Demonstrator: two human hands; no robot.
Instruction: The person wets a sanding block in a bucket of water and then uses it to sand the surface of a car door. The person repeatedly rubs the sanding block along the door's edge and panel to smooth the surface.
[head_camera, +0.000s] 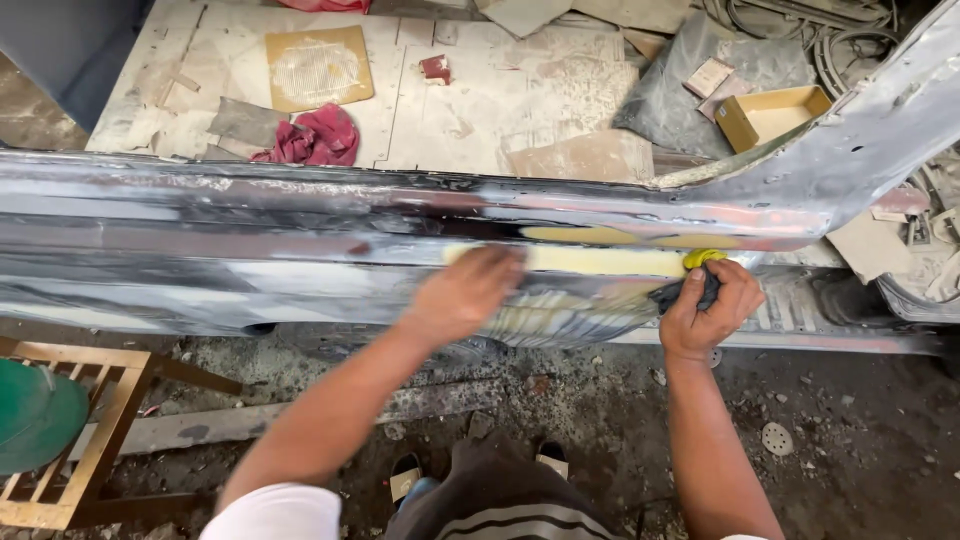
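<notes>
I see the stripped grey car body panel spanning the whole view, its pillar rising toward the upper right corner. Behind its far edge: a dusty white board carrying a red rag and a sanding sheet; a yellow box sits right of it. Wooden stool at lower left; open gravel floor below the panel's near edge. Left hand lies blurred on the yellow filler strip, probably flat; I cannot tell its grip. Right hand is closed around a dark pad with yellow filler at the strip's right end.
</notes>
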